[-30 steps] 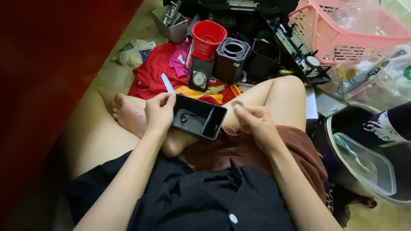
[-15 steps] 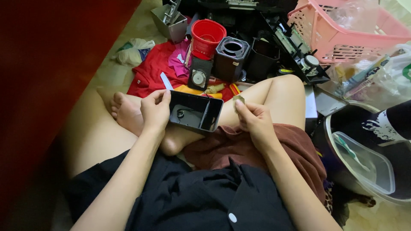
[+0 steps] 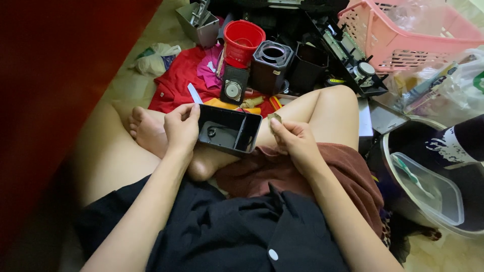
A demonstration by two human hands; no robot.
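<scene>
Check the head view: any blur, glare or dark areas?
Head view: centre sharp, black box and both hands clear; left hand, right hand. Left edge dark red and blurred, edges soft. Mild glare on the clear tub at right.

Take the black open box [image 3: 229,130] as your landmark. Just beyond it the way is blocked by a small black dial unit [image 3: 234,89], a red bucket [image 3: 243,40] and a dark square canister [image 3: 273,64], packed close together. To its right your raised knee [image 3: 330,108] walls off that side. To its left, past your foot [image 3: 146,130], bare floor [image 3: 118,88] lies open.
</scene>
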